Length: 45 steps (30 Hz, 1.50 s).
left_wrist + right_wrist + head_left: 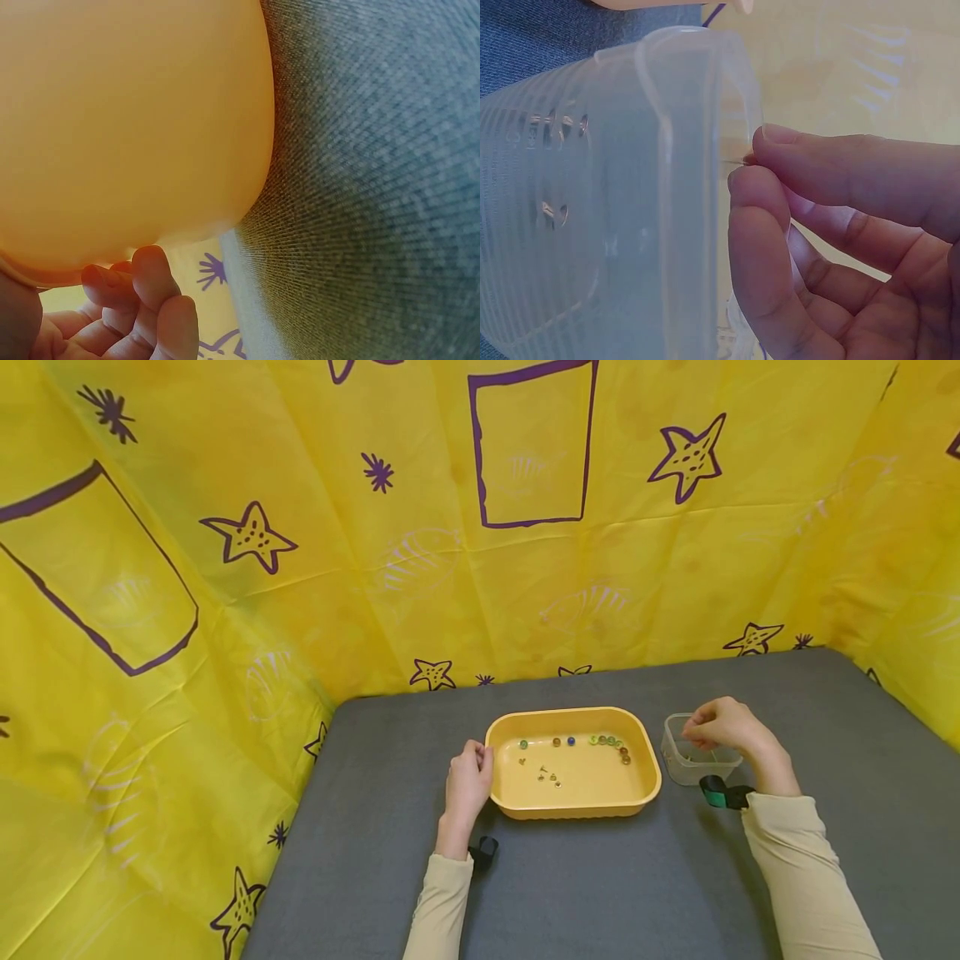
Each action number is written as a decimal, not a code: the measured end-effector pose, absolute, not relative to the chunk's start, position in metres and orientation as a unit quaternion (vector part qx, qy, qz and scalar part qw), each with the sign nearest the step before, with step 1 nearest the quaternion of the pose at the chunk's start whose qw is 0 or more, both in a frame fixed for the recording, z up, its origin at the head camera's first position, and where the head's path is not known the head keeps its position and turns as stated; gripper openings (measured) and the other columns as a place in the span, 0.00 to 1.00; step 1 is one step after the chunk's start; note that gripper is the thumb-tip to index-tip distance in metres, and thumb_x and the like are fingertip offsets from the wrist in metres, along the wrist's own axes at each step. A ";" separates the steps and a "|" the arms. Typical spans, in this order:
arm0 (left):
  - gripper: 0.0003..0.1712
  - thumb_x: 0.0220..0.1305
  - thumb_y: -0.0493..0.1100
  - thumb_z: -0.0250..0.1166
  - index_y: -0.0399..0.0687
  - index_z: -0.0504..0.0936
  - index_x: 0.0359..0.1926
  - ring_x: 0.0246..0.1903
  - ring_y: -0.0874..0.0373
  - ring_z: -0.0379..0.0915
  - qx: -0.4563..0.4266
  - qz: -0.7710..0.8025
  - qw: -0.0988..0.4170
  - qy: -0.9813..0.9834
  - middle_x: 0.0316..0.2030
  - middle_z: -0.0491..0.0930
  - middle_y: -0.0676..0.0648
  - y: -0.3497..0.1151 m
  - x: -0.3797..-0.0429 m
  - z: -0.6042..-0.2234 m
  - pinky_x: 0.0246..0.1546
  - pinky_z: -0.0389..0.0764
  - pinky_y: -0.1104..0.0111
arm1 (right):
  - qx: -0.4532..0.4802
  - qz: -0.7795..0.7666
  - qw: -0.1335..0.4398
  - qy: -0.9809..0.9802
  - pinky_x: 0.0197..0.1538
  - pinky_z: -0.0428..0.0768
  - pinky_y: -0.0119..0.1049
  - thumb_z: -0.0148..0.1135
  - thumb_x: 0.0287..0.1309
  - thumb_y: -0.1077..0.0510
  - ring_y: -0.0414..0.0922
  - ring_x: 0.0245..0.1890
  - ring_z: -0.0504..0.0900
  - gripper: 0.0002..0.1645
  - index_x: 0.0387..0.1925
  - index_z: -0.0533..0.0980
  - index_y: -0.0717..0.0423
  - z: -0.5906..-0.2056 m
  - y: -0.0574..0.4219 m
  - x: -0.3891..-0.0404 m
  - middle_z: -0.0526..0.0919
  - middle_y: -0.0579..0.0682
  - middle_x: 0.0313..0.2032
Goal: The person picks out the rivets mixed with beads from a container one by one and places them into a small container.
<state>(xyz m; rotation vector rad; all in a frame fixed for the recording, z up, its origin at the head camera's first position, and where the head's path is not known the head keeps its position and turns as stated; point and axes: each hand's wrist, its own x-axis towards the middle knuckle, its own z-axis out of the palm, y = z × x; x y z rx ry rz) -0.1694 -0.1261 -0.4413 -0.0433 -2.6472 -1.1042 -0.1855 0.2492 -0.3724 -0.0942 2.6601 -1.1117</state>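
1. Gripping the tray (592,812) by its left rim with the left hand (467,778).
2. Can see brass tacks (553,777) loose inside the tray, scattered left of its middle.
3. Can see a few more tacks (558,214) through the clear wall of the tub (678,770), just beside the tray's right end on the surface (600,893).
4. Can see marbles (602,740) along the tray's far side, several bunched toward the right corner.
5. Pinching one tack (748,159) in the right hand (729,728) at the tub's mouth.

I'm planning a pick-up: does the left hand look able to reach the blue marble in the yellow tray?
Probably yes: nothing covers the blue marble, though the left hand would likely need to release the yellow tray first.
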 end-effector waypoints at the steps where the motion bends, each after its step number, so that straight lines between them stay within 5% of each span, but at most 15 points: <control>1: 0.10 0.66 0.42 0.56 0.39 0.74 0.32 0.17 0.60 0.65 -0.015 -0.381 0.137 -0.914 0.20 0.71 0.49 -0.126 -0.169 -0.441 0.19 0.68 0.69 | -0.033 -0.382 0.128 0.914 0.34 0.78 0.40 0.62 0.53 0.60 0.43 0.24 0.78 0.13 0.33 0.78 0.70 -0.372 0.249 -0.185 0.80 0.48 0.22; 24: 0.10 0.66 0.42 0.56 0.39 0.73 0.32 0.16 0.60 0.64 -0.011 -0.375 0.134 -0.917 0.19 0.70 0.50 -0.126 -0.169 -0.442 0.19 0.68 0.69 | -0.052 -0.373 0.121 0.918 0.30 0.69 0.38 0.60 0.55 0.58 0.44 0.22 0.72 0.11 0.28 0.78 0.66 -0.364 0.237 -0.190 0.74 0.47 0.17; 45: 0.09 0.65 0.42 0.57 0.39 0.74 0.32 0.17 0.60 0.65 -0.017 -0.371 0.147 -0.917 0.19 0.71 0.49 -0.127 -0.170 -0.444 0.19 0.69 0.68 | -0.077 -0.385 0.117 0.912 0.33 0.74 0.40 0.60 0.55 0.60 0.44 0.23 0.75 0.11 0.32 0.78 0.68 -0.352 0.200 -0.203 0.77 0.47 0.18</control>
